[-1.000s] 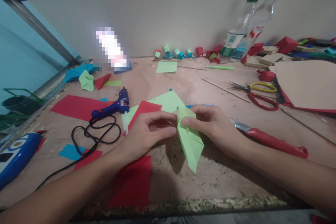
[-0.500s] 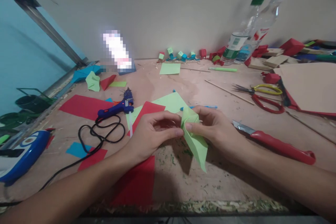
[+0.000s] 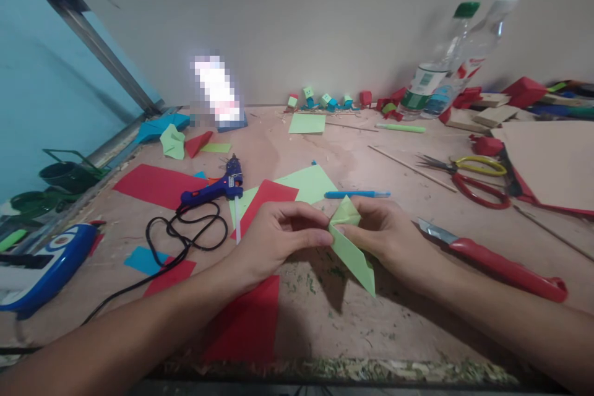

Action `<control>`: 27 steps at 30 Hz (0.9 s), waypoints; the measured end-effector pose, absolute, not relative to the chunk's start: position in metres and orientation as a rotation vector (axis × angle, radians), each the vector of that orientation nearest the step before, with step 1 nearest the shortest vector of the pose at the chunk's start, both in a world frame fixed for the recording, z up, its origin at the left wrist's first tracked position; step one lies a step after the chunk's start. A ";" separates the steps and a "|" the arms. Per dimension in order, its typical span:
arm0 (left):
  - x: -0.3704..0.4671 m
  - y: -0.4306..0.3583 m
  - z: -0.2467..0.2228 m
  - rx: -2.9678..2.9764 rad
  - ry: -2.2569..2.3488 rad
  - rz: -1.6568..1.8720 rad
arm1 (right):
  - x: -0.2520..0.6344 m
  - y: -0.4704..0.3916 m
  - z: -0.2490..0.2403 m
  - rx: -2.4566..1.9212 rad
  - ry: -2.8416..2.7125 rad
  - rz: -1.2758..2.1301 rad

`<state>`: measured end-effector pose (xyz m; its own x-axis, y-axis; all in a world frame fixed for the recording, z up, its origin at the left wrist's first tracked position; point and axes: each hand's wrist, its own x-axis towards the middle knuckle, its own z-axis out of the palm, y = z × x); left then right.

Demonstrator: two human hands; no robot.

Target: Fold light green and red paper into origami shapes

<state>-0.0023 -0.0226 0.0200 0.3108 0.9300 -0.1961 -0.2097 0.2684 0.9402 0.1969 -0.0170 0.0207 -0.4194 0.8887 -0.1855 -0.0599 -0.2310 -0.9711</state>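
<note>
A folded light green paper (image 3: 355, 253) is held up over the front middle of the table. My left hand (image 3: 290, 232) pinches its left edge between thumb and fingers. On the right side my right hand (image 3: 383, 229) grips the same paper, thumb on the near face and fingers hidden behind. The paper's long pointed end hangs down toward the front. Just behind the hands lies a blue pen (image 3: 357, 195). A flat green sheet (image 3: 315, 184) and a red strip (image 3: 264, 198) lie behind my left hand.
A blue glue gun (image 3: 216, 189) with a looped black cord is at the left. Scissors (image 3: 480, 182) and a red-handled knife (image 3: 505, 266) lie at the right. Two bottles (image 3: 424, 86) stand at the back, near small paper cubes (image 3: 327, 101).
The folded paper has turned slightly, and its upper part now shows as a pointed peak. The view has shifted a little, and more of the blue pen shows.
</note>
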 end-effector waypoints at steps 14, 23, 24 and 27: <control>-0.006 -0.025 0.020 1.044 0.852 0.930 | 0.199 -0.014 0.029 -0.963 -1.723 1.313; -0.001 -0.031 0.026 0.910 0.866 0.891 | 0.202 -0.020 0.024 -0.883 -1.806 1.080; -0.001 -0.031 0.027 0.923 0.869 0.897 | 0.202 -0.021 0.023 -0.875 -1.807 1.064; -0.001 -0.030 0.027 0.955 0.878 0.894 | 0.200 -0.022 0.023 -0.861 -1.813 1.040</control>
